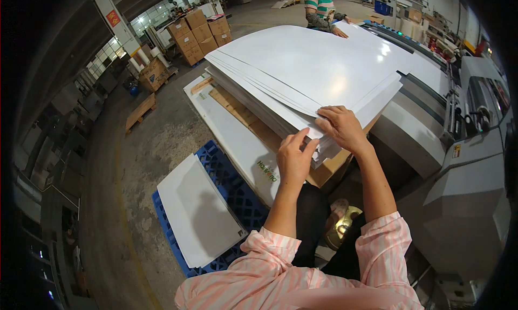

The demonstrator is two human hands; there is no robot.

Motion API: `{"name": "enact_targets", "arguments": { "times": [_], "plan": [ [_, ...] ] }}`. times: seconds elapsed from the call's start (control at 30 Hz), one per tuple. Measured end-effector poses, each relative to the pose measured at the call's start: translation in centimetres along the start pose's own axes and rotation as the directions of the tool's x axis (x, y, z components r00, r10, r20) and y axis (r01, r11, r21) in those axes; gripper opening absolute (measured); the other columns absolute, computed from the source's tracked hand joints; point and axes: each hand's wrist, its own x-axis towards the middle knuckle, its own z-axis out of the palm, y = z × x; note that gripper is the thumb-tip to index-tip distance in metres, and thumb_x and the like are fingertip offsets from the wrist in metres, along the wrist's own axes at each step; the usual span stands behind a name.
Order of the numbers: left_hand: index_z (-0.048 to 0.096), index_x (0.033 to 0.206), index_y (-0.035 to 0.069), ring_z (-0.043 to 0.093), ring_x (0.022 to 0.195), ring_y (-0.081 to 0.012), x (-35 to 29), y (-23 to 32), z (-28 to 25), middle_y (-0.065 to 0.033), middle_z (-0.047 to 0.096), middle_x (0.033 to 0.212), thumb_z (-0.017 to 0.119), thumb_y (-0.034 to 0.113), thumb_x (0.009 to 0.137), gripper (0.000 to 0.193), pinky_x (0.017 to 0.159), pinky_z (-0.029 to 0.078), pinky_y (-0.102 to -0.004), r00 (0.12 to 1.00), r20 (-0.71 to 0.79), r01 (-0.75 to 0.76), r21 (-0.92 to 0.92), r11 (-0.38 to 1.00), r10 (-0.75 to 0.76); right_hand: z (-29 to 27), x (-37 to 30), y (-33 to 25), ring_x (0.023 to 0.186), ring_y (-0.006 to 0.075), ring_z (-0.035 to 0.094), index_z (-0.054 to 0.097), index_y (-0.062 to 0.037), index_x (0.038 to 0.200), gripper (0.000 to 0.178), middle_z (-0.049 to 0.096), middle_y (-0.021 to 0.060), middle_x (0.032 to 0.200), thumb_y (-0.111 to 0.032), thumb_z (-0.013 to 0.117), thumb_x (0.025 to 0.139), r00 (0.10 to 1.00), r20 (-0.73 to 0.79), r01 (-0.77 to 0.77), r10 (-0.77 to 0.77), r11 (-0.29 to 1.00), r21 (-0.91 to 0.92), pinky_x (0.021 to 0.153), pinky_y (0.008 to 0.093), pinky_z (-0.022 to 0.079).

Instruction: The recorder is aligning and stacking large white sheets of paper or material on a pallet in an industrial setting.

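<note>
While the right hand point(343, 129) bends its fingers on the near corner of the white sheets point(302, 67) stacked ahead, grip unclear, the left hand point(293, 159) is beside their edge, thumb and forefinger parted.

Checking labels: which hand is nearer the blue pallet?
Left. The left hand is at the near corner of the paper stack, right of the blue pallet; the right hand is farther right, also at that corner.

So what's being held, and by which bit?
The right hand holds thin glossy white sheets by their near corner; whether the left hand grips any cannot be told.
</note>
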Motion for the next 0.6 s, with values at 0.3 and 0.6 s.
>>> {"name": "enact_targets", "arguments": {
  "times": [0.3, 0.6],
  "plan": [
    [0.020, 0.135, -0.001, 0.057, 0.086, -0.0160, 0.6, -2.2, 1.1, -0.0108, 0.055, 0.098, 0.052, 0.008, 0.087, 0.058, 0.080, 0.047, -0.0279, 0.953, 0.100, 0.152, -0.975, 0.165, -0.284, -0.1, 0.9, -4.3, 0.076, 0.0248, 0.053, 0.067, -0.0064, 0.082, 0.026, 0.064, 0.0067, 0.082, -0.030, 0.064, 0.071, 0.991, 0.067, -0.106, 0.116, 0.986, -0.130, 0.066, 0.0337, 0.045],
    [0.036, 0.123, -0.010, 0.059, 0.085, -0.0193, 1.7, -4.0, 2.0, -0.0114, 0.055, 0.096, 0.053, 0.008, 0.086, 0.044, 0.075, 0.052, -0.0308, 0.933, 0.201, 0.278, -0.929, 0.242, -0.300, 0.9, 1.4, -4.4, 0.077, 0.0272, 0.057, 0.067, -0.0068, 0.072, 0.024, 0.062, 0.0084, 0.072, -0.028, 0.055, 0.074, 0.880, 0.029, -0.475, 0.474, 0.874, 0.102, 0.065, 0.0399, 0.046]
  ]
}}
